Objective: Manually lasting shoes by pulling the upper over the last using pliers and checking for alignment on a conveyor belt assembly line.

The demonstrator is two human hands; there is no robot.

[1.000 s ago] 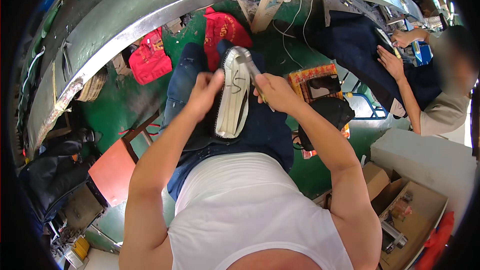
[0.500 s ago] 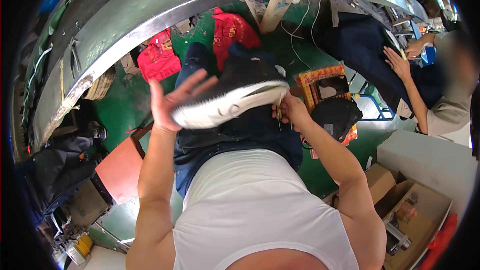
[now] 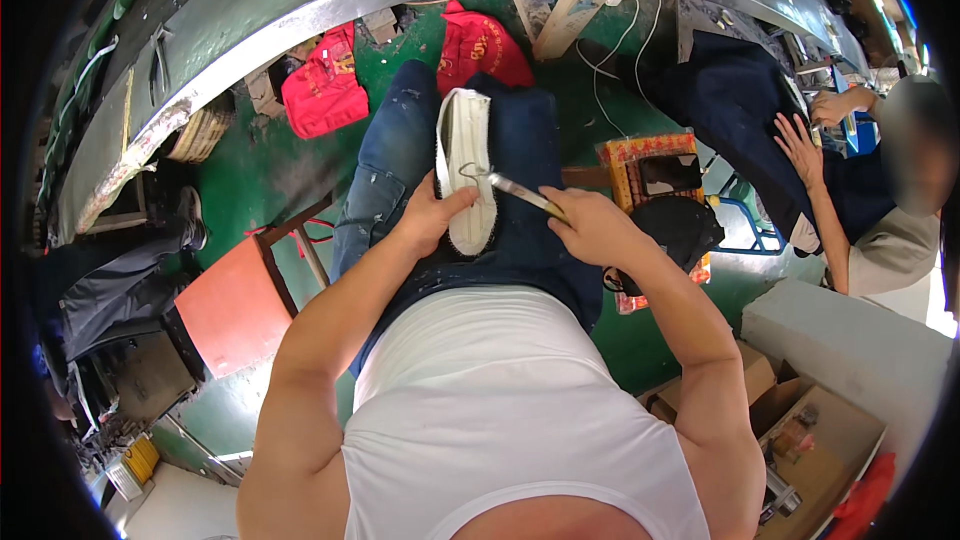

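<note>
A shoe (image 3: pixel 468 210) with a white sole rests sole up over my thighs, its length pointing away from me. My left hand (image 3: pixel 435 215) grips its left side, the thumb lying across the sole. A dark curved mark shows on the middle of the sole; whether it is drawn there or part of a tool is hard to tell. My right hand (image 3: pixel 590 225) is closed round the rear of a slim silvery tool (image 3: pixel 525 194) with a yellowish end. The tool's front tip is at the sole's right edge. The shoe's upper is mostly hidden underneath.
A metal-edged bench (image 3: pixel 330 35) curves across the far side. Two red cloths (image 3: pixel 325 95) lie below it. An orange-topped stool (image 3: pixel 235 315) stands left, a black bag (image 3: pixel 668 235) right. A co-worker's hands (image 3: pixel 800 148) are at far right, above an open cardboard box (image 3: pixel 830 440).
The shoe has swung from sideways to lengthwise and come down on my thighs, sole up. My left hand, open before, now grips it. My right hand has let go of the shoe and points the tool at the sole.
</note>
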